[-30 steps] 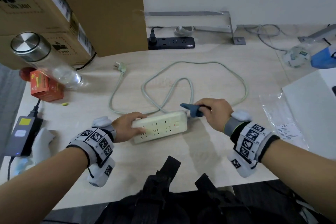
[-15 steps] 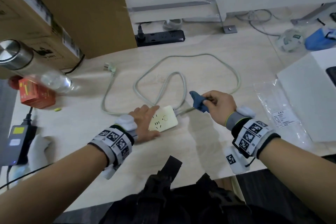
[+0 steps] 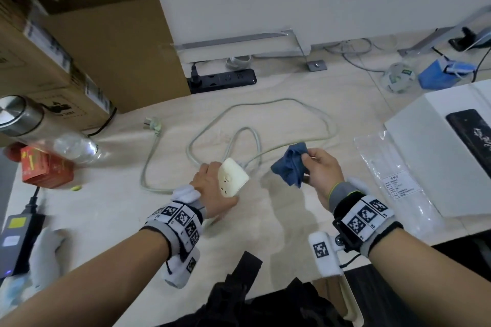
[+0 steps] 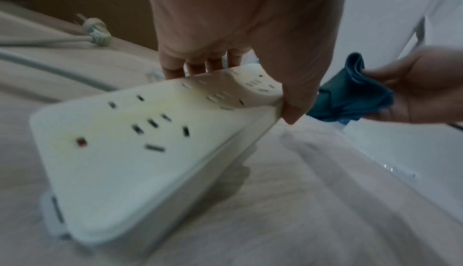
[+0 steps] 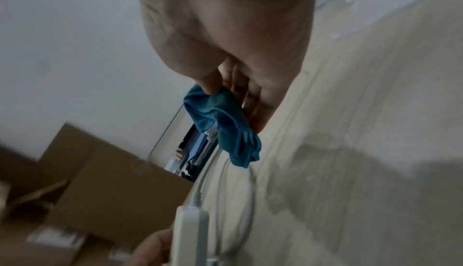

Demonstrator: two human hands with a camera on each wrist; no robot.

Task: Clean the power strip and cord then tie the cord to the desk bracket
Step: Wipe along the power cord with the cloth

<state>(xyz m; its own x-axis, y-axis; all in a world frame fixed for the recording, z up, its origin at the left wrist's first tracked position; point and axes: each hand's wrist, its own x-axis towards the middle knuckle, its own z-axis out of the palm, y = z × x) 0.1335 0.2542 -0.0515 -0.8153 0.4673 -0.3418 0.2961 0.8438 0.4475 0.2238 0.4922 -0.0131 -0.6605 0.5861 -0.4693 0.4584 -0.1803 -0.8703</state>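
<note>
Head view, from the tabletop's left edge: a steel-capped bottle [image 3: 39,130] lies beside a red carton [image 3: 43,171], under cardboard boxes [image 3: 53,61] whose print is too blurred to read. Next comes the plug [image 3: 152,124], pointing at the far-left corner, with the cord [image 3: 265,103] looping across the middle. Near the front edge the left hand [image 3: 210,191] grips the power strip [image 3: 233,177], fingers curled over one long edge and thumb on the other. The strip is tipped up with 1 end on the tabletop, its long axis running away from the person, sockets facing right and cord end farthest; 1.0 s ago it lay flat and crosswise. Just beside it, not touching, the right hand [image 3: 322,175] pinches a bunched blue cloth [image 3: 291,167], now lifted clear of the strip. Toward the right edge lie a plastic bag [image 3: 393,180] with an unreadable label and a white box [image 3: 438,156].
</note>
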